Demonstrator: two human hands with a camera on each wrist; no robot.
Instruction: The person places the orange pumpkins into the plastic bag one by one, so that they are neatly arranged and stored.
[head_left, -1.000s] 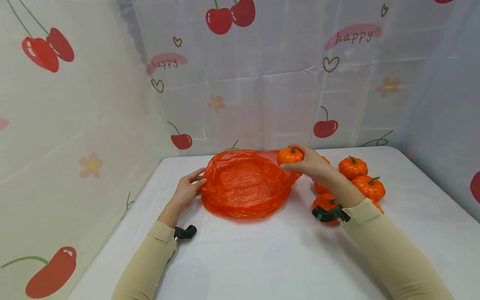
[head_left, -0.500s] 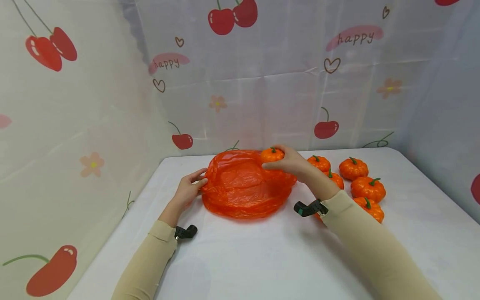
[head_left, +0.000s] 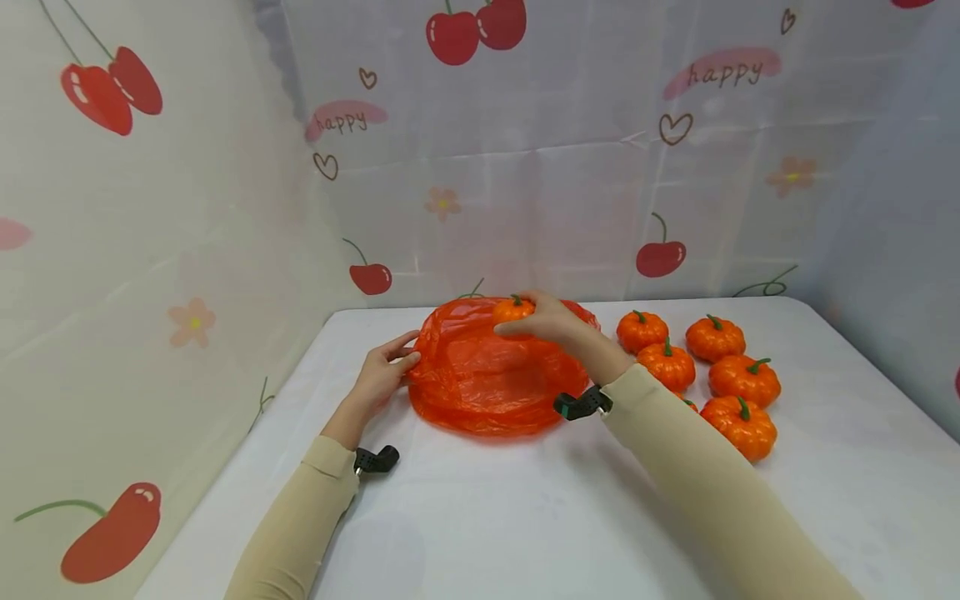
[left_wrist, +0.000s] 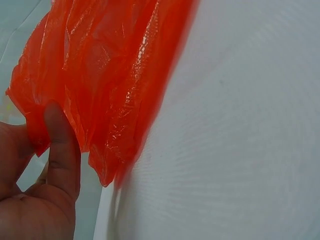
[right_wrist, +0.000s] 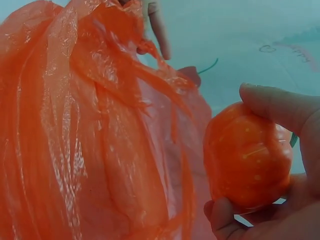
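An orange-red plastic bag (head_left: 491, 383) stands on the table with its wide mouth spread. At its left edge my left hand (head_left: 378, 375) pinches the rim between thumb and fingers; the left wrist view shows the thin film (left_wrist: 115, 75) gathered there. My right hand (head_left: 551, 321) grips a small glossy orange pumpkin (head_left: 513, 310) with a green stem, over the far part of the bag's opening. In the right wrist view the thumb and fingers curl round the pumpkin (right_wrist: 247, 157), beside the bag's crumpled film (right_wrist: 100, 140).
Several more small pumpkins (head_left: 742, 379) lie in a group on the right of the white-covered table (head_left: 480, 517); one is partly hidden behind the right sleeve. A white curtain (head_left: 555, 200) printed with cherries hangs behind the table.
My right hand has carried the pumpkin leftward from the bag's right edge to over its opening. The left hand keeps its hold on the rim.
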